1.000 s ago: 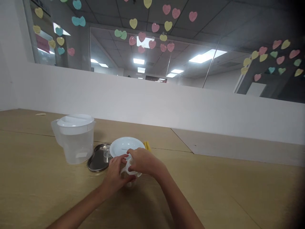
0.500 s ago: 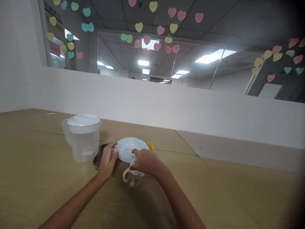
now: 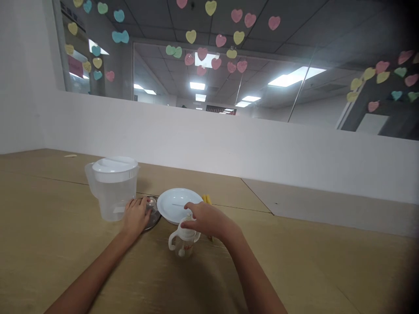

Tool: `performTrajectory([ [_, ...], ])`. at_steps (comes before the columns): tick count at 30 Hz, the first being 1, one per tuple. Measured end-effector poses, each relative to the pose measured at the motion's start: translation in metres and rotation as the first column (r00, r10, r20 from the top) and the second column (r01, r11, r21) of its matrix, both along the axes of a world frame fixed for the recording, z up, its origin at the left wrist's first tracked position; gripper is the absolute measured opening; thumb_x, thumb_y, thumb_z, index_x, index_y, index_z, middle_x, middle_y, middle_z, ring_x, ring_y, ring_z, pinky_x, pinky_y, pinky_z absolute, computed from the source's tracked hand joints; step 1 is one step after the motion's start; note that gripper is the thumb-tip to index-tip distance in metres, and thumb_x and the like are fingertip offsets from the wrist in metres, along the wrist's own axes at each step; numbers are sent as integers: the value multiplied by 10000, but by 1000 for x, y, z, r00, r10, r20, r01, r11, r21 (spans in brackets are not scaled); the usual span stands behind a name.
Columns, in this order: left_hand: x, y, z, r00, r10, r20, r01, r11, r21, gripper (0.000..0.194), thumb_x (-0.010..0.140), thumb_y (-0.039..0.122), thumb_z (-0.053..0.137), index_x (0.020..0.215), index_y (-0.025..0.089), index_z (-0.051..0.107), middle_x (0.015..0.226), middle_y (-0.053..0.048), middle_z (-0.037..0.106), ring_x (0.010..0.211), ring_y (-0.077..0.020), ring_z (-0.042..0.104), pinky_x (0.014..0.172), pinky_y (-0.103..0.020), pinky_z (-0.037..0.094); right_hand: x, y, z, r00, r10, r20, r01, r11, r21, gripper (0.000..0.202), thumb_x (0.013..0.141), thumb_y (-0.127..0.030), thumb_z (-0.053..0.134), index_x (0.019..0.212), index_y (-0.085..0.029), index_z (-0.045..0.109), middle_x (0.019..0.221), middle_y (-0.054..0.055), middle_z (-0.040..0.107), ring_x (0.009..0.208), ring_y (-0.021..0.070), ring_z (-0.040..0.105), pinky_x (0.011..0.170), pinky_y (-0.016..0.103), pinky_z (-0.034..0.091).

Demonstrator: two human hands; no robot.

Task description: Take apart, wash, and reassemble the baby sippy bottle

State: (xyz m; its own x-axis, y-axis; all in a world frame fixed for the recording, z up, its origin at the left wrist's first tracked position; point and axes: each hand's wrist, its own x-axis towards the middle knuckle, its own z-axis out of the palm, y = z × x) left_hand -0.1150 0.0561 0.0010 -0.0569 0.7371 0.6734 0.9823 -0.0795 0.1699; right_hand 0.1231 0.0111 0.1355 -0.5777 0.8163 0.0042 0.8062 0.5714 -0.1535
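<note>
My left hand (image 3: 135, 214) is over the round metal dish (image 3: 153, 221), with its fingers curved at a clear dome-shaped cap (image 3: 152, 203). Part of the cap and the dish is hidden by that hand. A small baby bottle (image 3: 184, 245) with two white handles and a white collar stands upright on the table; red print shows on its side. My right hand (image 3: 209, 220) is by the bottle's top, thumb and index finger apart around the teat, and seems not to grip it. Behind both is a white oval plate (image 3: 168, 208) with a thin line-like mark or object in it.
A clear pitcher (image 3: 116, 189) with a white lid stands left of my left hand. Yellow sticks (image 3: 207, 199) lie partly behind my right hand. The wooden table (image 3: 310, 261) meets a white wall (image 3: 196, 139) under a window with heart-shaped notes.
My left hand has moved left and down from the plate's edge onto the metal dish. My right hand has shifted slightly right, and more of the bottle's top shows.
</note>
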Motion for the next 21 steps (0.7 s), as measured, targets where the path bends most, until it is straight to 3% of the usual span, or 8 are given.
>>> performTrajectory([
  [3, 7, -10, 20, 992, -7, 123, -25, 968, 250, 265, 837, 294, 478, 1046, 146, 545, 968, -118, 646, 960, -281, 569, 906, -459, 345, 4, 3, 1, 993, 13, -113, -6, 998, 65, 495, 798, -387, 563, 1213, -123, 505, 1077, 147, 620, 969, 257, 580, 778, 337, 426],
  [6, 28, -26, 32, 940, -273, 206, 127, 837, 532, 301, 837, 282, 517, 1112, 166, 487, 1109, -112, 598, 1065, -244, 535, 917, -410, 381, 0, 6, 1, 956, 87, -280, -34, 981, 189, 566, 772, -330, 605, 1277, -144, 429, 1233, 129, 539, 1098, 246, 515, 892, 356, 392],
  [9, 54, -40, 28, 838, -523, 154, 336, 718, 609, 342, 805, 214, 569, 1131, 201, 468, 1142, -88, 578, 1092, -214, 528, 919, -370, 413, -7, 6, 0, 891, 265, -368, -183, 953, 241, 636, 740, -275, 639, 1313, -193, 375, 1308, 79, 485, 1170, 203, 463, 946, 324, 365],
  [11, 67, -45, 21, 741, -640, 204, 420, 678, 603, 449, 798, 198, 575, 1212, 212, 401, 1216, -99, 530, 1109, -212, 525, 923, -371, 426, -10, 5, 0, 869, 336, -362, -262, 935, 239, 548, 749, -218, 616, 1263, -214, 427, 1260, 54, 529, 1146, 184, 483, 935, 308, 366],
  [14, 76, -45, 8, 616, -683, 394, 488, 723, 490, 657, 793, 273, 580, 1341, 198, 226, 1318, -151, 432, 1131, -235, 511, 924, -404, 431, -8, 3, 2, 898, 299, -323, -231, 945, 231, 455, 710, -147, 601, 1147, -201, 491, 1141, 59, 587, 1041, 198, 530, 853, 313, 390],
  [16, 79, -44, 2, 626, -647, 435, 559, 762, 327, 767, 744, 370, 622, 1358, 180, 204, 1279, -162, 468, 1120, -272, 507, 915, -452, 424, -4, 4, 3, 927, 229, -298, -183, 968, 172, 451, 662, -141, 610, 1091, -187, 478, 1049, 62, 594, 943, 198, 542, 759, 293, 404],
  [18, 81, -43, -3, 677, -620, 397, 608, 775, 173, 778, 681, 432, 663, 1319, 169, 302, 1192, -148, 538, 1085, -301, 513, 898, -485, 417, 0, 6, 3, 954, 158, -255, -145, 987, 70, 435, 637, -177, 623, 1041, -187, 461, 978, 53, 582, 872, 190, 532, 672, 263, 393],
  [21, 84, -42, -9, 709, -598, 374, 618, 782, 79, 698, 661, 414, 674, 1258, 169, 405, 1163, -132, 563, 1048, -295, 518, 889, -473, 419, 3, 11, 2, 980, 111, -166, -122, 991, -63, 424, 612, -256, 658, 978, -198, 452, 927, 37, 564, 806, 178, 517, 589, 233, 354],
])
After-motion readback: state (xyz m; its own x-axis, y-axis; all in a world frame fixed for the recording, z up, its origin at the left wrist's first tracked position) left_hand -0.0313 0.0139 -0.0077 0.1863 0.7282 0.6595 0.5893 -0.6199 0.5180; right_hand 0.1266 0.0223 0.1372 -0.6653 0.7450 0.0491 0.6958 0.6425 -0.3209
